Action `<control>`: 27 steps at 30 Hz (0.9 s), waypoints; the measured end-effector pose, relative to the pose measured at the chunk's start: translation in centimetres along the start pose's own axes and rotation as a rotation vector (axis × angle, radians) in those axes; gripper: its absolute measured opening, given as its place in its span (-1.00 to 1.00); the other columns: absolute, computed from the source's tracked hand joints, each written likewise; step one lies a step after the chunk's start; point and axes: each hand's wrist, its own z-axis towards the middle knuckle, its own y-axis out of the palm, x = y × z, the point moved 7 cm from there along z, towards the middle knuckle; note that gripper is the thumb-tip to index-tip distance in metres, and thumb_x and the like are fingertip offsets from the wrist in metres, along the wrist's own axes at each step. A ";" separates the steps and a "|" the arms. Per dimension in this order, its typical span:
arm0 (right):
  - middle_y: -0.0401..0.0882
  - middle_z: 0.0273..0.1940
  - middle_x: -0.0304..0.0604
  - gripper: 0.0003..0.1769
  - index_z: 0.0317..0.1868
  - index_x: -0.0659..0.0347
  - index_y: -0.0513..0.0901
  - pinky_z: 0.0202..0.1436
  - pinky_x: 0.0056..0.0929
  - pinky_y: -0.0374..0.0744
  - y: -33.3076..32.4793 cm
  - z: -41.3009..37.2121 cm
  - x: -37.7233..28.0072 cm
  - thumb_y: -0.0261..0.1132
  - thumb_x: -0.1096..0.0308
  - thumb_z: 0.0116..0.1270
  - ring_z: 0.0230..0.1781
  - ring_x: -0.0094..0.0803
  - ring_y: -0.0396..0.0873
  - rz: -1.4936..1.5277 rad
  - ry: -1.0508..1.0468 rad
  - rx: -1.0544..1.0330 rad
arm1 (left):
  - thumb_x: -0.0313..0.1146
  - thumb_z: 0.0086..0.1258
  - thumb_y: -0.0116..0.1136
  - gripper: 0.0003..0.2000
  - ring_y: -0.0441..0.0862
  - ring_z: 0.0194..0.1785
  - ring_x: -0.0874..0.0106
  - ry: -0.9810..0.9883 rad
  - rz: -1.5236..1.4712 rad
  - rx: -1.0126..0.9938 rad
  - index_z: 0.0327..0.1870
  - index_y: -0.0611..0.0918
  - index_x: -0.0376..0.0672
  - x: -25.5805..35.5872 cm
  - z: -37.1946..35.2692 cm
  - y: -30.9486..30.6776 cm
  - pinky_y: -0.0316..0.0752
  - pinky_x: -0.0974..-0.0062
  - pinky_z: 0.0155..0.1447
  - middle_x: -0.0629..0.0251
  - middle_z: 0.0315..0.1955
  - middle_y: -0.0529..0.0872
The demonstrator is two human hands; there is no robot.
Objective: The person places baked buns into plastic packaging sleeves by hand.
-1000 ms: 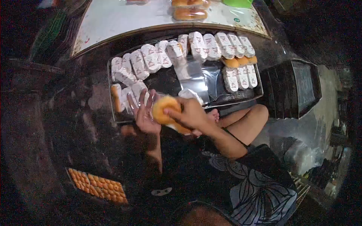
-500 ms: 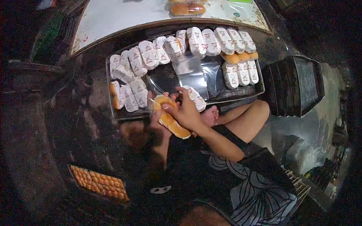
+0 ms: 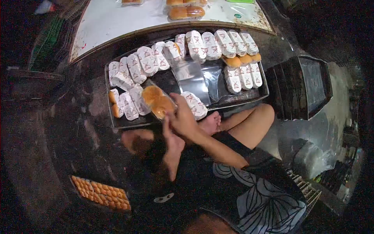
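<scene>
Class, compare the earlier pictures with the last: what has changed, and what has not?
The bun has moved forward and left over the tray, deeper into its clear bag. The left hand has drawn back toward the bun's near end, where the right hand holds it. The wrapped buns and loose plastic stayed put.

The floor (image 3: 89,136) before you carries a broad dark tray (image 3: 165,81), with paper-backed buns (image 3: 146,60) lined along its far side and both ends, and clear plastic sleeves (image 3: 193,80) near its middle. To your right stand stacked dark trays (image 3: 286,91). Beyond, your white table (image 3: 128,23) holds bagged buns (image 3: 187,12).
</scene>
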 end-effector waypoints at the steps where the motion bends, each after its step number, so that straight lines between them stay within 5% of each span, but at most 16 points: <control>1: 0.38 -0.05 0.10 -0.40 0.09 0.36 0.27 0.05 -0.35 0.39 -0.3 -0.2 -0.4 0.27 0.47 0.00 -0.03 -0.09 0.40 0.002 -0.009 0.004 | -0.21 0.38 -0.22 -0.66 0.38 0.06 0.33 -0.061 -0.086 -0.076 0.07 0.34 -0.20 0.6 0.0 0.7 0.24 0.37 0.18 0.18 -0.02 0.43; 3: 0.41 -0.08 0.13 -0.44 0.09 0.28 0.30 -0.06 -0.33 0.45 -0.9 -1.4 -2.9 0.22 0.47 0.02 -0.10 -0.05 0.43 0.024 -0.282 -0.041 | -0.21 0.37 -0.19 -0.69 0.42 0.00 0.39 -0.119 -0.004 -0.205 -0.01 0.41 -0.23 0.0 1.0 -1.5 0.29 0.44 0.10 0.23 -0.11 0.49; 4: 0.50 -0.21 0.13 -0.54 0.01 0.25 0.42 -0.19 -0.27 0.46 -1.0 -0.3 -1.2 0.18 0.50 0.00 -0.21 -0.07 0.50 0.061 -0.031 -0.194 | -0.19 0.36 -0.16 -0.63 0.43 -0.01 0.41 -0.167 0.075 -0.176 0.07 0.36 -0.24 -1.5 1.1 -2.1 0.29 0.44 0.11 0.22 -0.11 0.50; 6: 0.52 -0.46 0.15 -0.78 -0.35 0.29 0.60 -0.32 -0.26 0.47 -2.5 5.4 2.2 0.10 0.57 -0.06 -0.45 -0.05 0.53 -0.176 0.045 -0.230 | -0.09 0.29 -0.06 -0.46 0.32 0.12 0.27 -0.202 0.883 -0.373 0.19 0.23 -0.25 -2.0 -1.8 1.2 0.22 0.42 0.17 0.08 0.04 0.39; 7: 0.52 -0.45 0.16 -0.83 -0.42 0.30 0.59 -0.36 -0.24 0.47 -5.3 9.3 -1.7 0.08 0.56 -0.04 -0.48 -0.04 0.53 -0.183 -0.200 -0.026 | -0.10 0.20 0.03 -0.37 0.25 0.15 0.17 0.178 1.193 -0.470 0.23 0.16 -0.22 -2.5 -1.4 2.9 0.15 0.30 0.21 0.04 0.10 0.29; 9: 0.51 -0.32 0.16 -0.70 -0.16 0.29 0.50 -0.24 -0.21 0.46 -9.4 14.3 -7.3 0.13 0.50 0.01 -0.33 -0.04 0.51 -0.253 -0.212 0.191 | -0.03 0.01 0.17 -0.21 0.11 0.20 -0.06 0.976 1.636 -0.597 0.27 0.12 -0.12 -4.3 -1.2 6.0 0.04 0.08 0.25 -0.05 0.19 0.11; 10: 0.50 -0.17 0.17 -0.56 0.01 0.26 0.43 -0.07 -0.19 0.43 -10.5 15.0 -9.9 0.16 0.44 0.04 -0.14 -0.03 0.48 -0.115 -0.336 0.223 | 0.04 0.02 0.13 -0.23 0.03 0.26 -0.05 1.049 1.729 -0.659 0.25 0.15 -0.08 -7.1 1.0 4.7 -0.05 -0.07 0.23 0.03 0.23 0.07; 12: 0.33 0.06 0.17 -0.50 0.09 0.25 0.35 0.14 -0.23 0.31 -9.6 14.1 -11.0 0.18 0.35 0.10 0.08 -0.01 0.33 -0.126 -0.559 0.295 | -0.01 0.04 0.12 -0.31 0.09 0.24 -0.01 1.028 1.866 -0.827 0.19 0.23 -0.14 -10.4 5.3 3.4 -0.03 0.00 0.25 0.04 0.17 0.22; 13: 0.16 0.20 0.14 -0.49 0.07 0.26 0.36 0.23 -0.27 0.20 -8.8 12.7 -9.1 0.21 0.28 0.10 0.19 0.01 0.18 0.029 -0.503 0.117 | -0.03 0.07 0.12 -0.35 0.15 0.22 0.05 1.124 1.667 -0.838 0.15 0.26 -0.17 -10.8 7.8 1.9 0.06 0.05 0.23 0.06 0.11 0.30; 14: 0.26 0.14 0.13 -0.49 0.06 0.28 0.37 0.20 -0.27 0.24 -8.0 10.7 -5.5 0.22 0.28 0.09 0.15 -0.02 0.26 0.009 -0.456 0.114 | -0.05 0.10 0.12 -0.40 0.21 0.20 0.11 1.195 1.475 -0.848 0.11 0.30 -0.20 -10.0 9.7 -0.1 0.15 0.09 0.20 0.08 0.06 0.37; 16: 0.45 0.00 -0.02 -0.58 -0.02 0.26 0.45 0.06 -0.34 0.40 -6.4 6.5 3.5 0.26 0.32 0.11 0.02 -0.24 0.43 0.088 -0.090 -0.012 | -0.12 0.17 0.10 -0.47 0.35 0.11 0.23 0.447 0.974 -0.669 0.10 0.29 -0.23 -1.2 10.9 0.6 0.32 0.22 0.12 0.15 -0.04 0.46; 18: 0.48 -0.09 0.02 -0.61 -0.05 0.28 0.47 0.00 -0.38 0.43 -5.4 1.1 9.9 0.25 0.32 0.10 -0.07 -0.22 0.47 0.085 0.128 -0.072 | -0.18 0.21 0.11 -0.49 0.45 0.01 0.26 -0.105 0.112 -0.275 0.10 0.27 -0.21 1.7 14.3 -3.8 0.39 0.30 0.06 0.22 -0.06 0.48; 22: 0.50 -0.13 0.04 -0.62 -0.07 0.28 0.49 -0.03 -0.40 0.44 -7.1 -3.4 12.1 0.25 0.32 0.09 -0.11 -0.19 0.49 0.068 0.248 -0.118 | -0.21 0.19 0.13 -0.41 0.28 0.19 0.22 -0.018 0.760 -0.100 0.16 0.20 -0.32 2.2 14.8 -5.3 0.23 0.19 0.18 0.09 0.11 0.32; 24: 0.50 -0.13 0.03 -0.62 -0.06 0.29 0.48 -0.07 -0.41 0.46 -7.2 -4.5 13.6 0.25 0.34 0.10 -0.13 -0.22 0.51 0.055 0.388 -0.105 | -0.17 0.16 0.10 -0.34 0.11 0.28 0.20 0.866 1.653 0.289 0.17 0.15 -0.41 0.4 9.9 -3.0 0.02 0.08 0.27 0.02 0.17 0.22; 26: 0.55 -0.23 -0.04 -0.62 -0.03 0.30 0.46 -0.20 -0.48 0.48 -7.8 -4.2 13.3 0.24 0.36 0.14 -0.27 -0.40 0.52 0.062 0.332 -0.018 | -0.11 0.14 0.08 -0.28 -0.01 0.31 0.13 0.958 1.820 -0.123 0.17 0.12 -0.49 -3.1 3.8 4.8 -0.20 0.06 0.32 -0.02 0.21 0.14; 27: 0.55 -0.23 -0.04 -0.62 -0.03 0.30 0.46 -0.20 -0.48 0.48 -7.9 -4.0 12.8 0.24 0.36 0.14 -0.27 -0.40 0.52 0.057 0.329 -0.027 | -0.11 0.12 0.07 -0.36 0.12 0.24 0.10 0.960 1.917 -0.418 0.11 0.24 -0.45 -6.1 3.9 4.9 -0.05 0.09 0.27 -0.05 0.13 0.25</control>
